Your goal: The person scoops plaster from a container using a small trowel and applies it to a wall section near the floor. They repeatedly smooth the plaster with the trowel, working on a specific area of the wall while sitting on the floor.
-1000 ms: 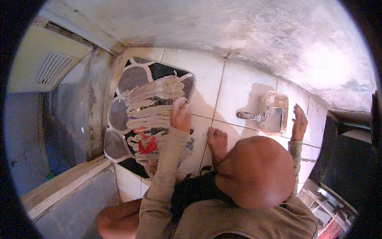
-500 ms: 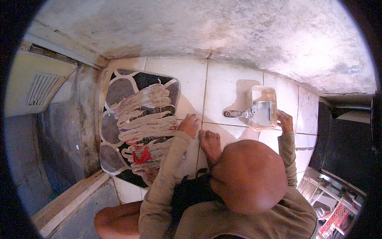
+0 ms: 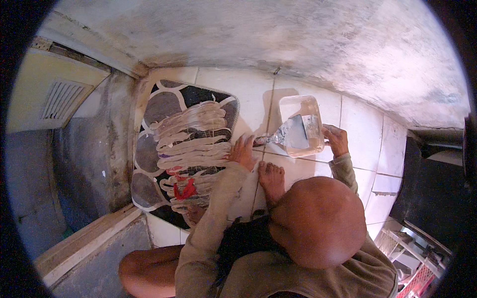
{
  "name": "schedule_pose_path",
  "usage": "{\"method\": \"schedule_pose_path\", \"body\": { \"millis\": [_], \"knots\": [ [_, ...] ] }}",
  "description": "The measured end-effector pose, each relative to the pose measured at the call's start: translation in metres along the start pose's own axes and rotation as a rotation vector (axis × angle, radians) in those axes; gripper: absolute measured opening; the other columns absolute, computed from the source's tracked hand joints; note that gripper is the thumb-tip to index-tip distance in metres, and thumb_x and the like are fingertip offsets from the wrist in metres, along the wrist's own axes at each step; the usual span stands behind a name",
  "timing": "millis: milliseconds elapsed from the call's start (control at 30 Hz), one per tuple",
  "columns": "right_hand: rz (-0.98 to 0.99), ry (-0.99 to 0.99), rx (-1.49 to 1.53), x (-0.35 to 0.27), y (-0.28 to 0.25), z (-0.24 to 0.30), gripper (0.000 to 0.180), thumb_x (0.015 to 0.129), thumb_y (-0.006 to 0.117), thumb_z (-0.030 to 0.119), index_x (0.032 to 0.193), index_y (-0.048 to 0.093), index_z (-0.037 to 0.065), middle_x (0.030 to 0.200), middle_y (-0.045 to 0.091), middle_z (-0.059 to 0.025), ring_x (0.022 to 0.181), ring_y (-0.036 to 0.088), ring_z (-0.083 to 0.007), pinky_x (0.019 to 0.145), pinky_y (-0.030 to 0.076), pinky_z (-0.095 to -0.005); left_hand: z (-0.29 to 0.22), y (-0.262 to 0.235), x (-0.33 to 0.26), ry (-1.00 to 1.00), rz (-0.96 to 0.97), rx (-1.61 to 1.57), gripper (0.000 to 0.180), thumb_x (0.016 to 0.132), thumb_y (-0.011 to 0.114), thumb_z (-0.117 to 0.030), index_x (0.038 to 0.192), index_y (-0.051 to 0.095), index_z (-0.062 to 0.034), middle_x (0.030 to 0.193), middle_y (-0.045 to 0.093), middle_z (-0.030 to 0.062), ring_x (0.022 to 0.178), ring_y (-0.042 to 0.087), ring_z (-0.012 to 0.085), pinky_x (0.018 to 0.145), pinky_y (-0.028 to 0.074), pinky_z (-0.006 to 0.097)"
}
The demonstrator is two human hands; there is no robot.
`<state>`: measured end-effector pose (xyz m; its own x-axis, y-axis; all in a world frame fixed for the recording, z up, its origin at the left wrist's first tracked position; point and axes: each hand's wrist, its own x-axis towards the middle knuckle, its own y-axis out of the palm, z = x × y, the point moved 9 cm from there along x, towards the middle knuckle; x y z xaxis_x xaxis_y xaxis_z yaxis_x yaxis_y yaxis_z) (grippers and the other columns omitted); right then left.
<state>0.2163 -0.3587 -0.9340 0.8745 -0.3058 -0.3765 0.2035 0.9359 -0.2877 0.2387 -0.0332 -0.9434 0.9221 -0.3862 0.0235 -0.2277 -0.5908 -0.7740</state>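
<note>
A clear rectangular plastic tub point(image 3: 318, 128) with whitish material in it is by the wall on the tiled floor. Across it lies a putty knife point(image 3: 284, 134), its blade over the tub and its smeared handle jutting out to the left. My right hand point(image 3: 337, 140) has its fingers on the tub's right rim. Fingers stretched out, my left hand point(image 3: 242, 153) lies at the mat's right edge, right by the tip of the knife's handle. It is open; contact with the handle cannot be made out.
A patterned mat point(image 3: 152, 119) with a rag of pale strips point(image 3: 191, 130) and a red scrap point(image 3: 185, 189) lies to the left. A stained wall point(image 3: 238, 35) rises ahead. My bare foot point(image 3: 272, 181) rests between my hands. A white rack point(image 3: 397, 243) stands at the lower right.
The tub and putty knife have moved left with my right hand, bringing the knife's handle close to my left hand. My left-hand fingers have spread out more.
</note>
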Motion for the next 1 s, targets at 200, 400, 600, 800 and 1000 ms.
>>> {"method": "schedule_pose_path", "body": {
  "millis": [200, 400, 600, 800, 1000],
  "knots": [
    [0.010, -0.001, 0.015, 0.010, 0.020, 0.006, 0.033, 0.083, 0.061, 0.029, 0.100, 0.065, 0.000, 0.086, 0.065, -0.0084, 0.077, 0.063, -0.0164, 0.060, 0.054, -0.0288, 0.016, 0.034, 0.022, 0.055, 0.102, 0.082, 0.053, 0.074, 0.066, -0.021, 0.123, 0.049, -0.0103, 0.108, 0.054, 0.0196, 0.103, 0.051, 0.0381, 0.087, 0.041, 0.046],
    [-0.041, 0.072, 0.081, -0.002, 0.005, -0.030, 0.047, 0.083, 0.062, 0.040, 0.109, 0.061, 0.002, 0.090, 0.065, -0.0075, 0.081, 0.062, -0.0148, 0.061, 0.050, -0.0251, -0.044, -0.041, 0.037, 0.195, 0.153, -0.056, 0.036, 0.076, 0.062, -0.018, 0.111, 0.054, -0.0077, 0.103, 0.052, 0.0173, 0.083, 0.059, 0.0350, 0.070, 0.050, 0.043],
    [-0.023, 0.064, 0.082, -0.006, 0.014, -0.019, 0.041, 0.087, 0.057, 0.036, 0.109, 0.061, 0.001, 0.091, 0.065, -0.0076, 0.082, 0.061, -0.0152, 0.063, 0.051, -0.0258, -0.089, -0.065, 0.074, 0.268, 0.422, 0.164, 0.036, 0.074, 0.062, -0.014, 0.109, 0.054, -0.0112, 0.104, 0.047, 0.0162, 0.087, 0.058, 0.0361, 0.072, 0.049, 0.045],
    [-0.028, 0.039, 0.097, -0.004, 0.016, -0.018, 0.040, 0.086, 0.058, 0.037, 0.105, 0.063, 0.001, 0.089, 0.065, -0.0077, 0.080, 0.062, -0.0157, 0.057, 0.051, -0.0256, -0.101, -0.047, 0.081, 0.393, 0.242, 0.227, 0.036, 0.072, 0.064, -0.014, 0.106, 0.054, -0.0102, 0.106, 0.047, 0.0167, 0.087, 0.057, 0.0359, 0.073, 0.048, 0.046],
    [-0.068, 0.046, 0.222, -0.013, 0.014, -0.012, 0.041, 0.087, 0.056, 0.038, 0.104, 0.064, 0.001, 0.093, 0.064, -0.0071, 0.081, 0.060, -0.0144, 0.062, 0.051, -0.0265, -0.079, -0.014, 0.087, 0.255, 0.422, 0.351, 0.045, 0.072, 0.068, -0.022, 0.113, 0.053, -0.0111, 0.118, 0.047, 0.0160, 0.102, 0.052, 0.0354, 0.081, 0.046, 0.045]
  ]
}}
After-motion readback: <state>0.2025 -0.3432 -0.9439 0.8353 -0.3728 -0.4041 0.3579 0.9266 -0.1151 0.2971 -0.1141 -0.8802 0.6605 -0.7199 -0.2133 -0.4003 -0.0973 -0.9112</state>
